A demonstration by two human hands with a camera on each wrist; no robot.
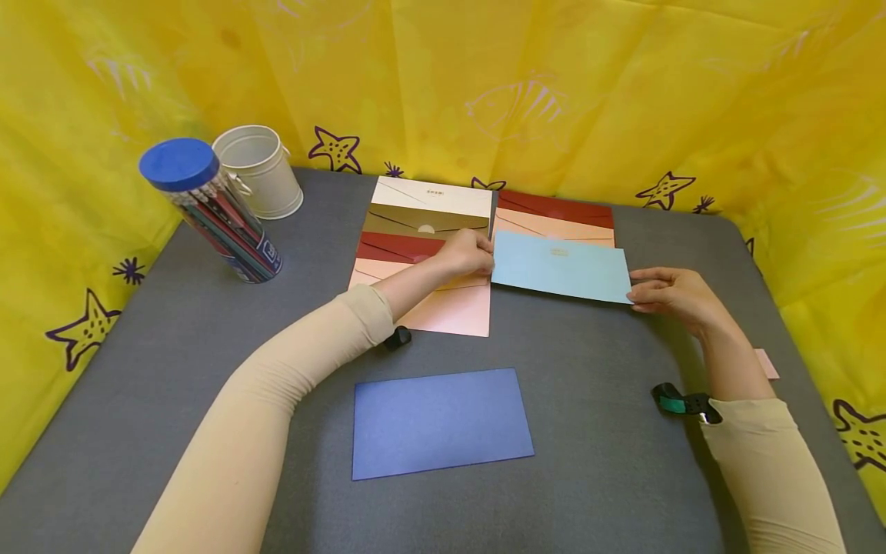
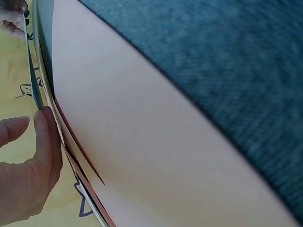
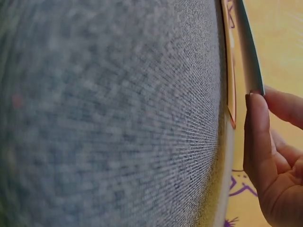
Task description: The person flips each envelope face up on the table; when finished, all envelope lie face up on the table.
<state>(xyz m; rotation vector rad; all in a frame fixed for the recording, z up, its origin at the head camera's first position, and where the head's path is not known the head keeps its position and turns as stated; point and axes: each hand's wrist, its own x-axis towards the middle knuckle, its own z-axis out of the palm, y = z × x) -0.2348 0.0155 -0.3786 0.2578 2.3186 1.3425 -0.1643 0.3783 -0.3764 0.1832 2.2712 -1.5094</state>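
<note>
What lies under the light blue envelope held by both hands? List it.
Under the light blue paper envelope a peach envelope and a dark red envelope show behind its far edge. Their lower parts and the grey table beneath are covered.

We see a dark blue envelope (image 1: 441,422) lying near us on the grey table (image 1: 138,400). At the far left, a pencil tube (image 1: 211,209) leans beside a white pail (image 1: 258,170).
</note>
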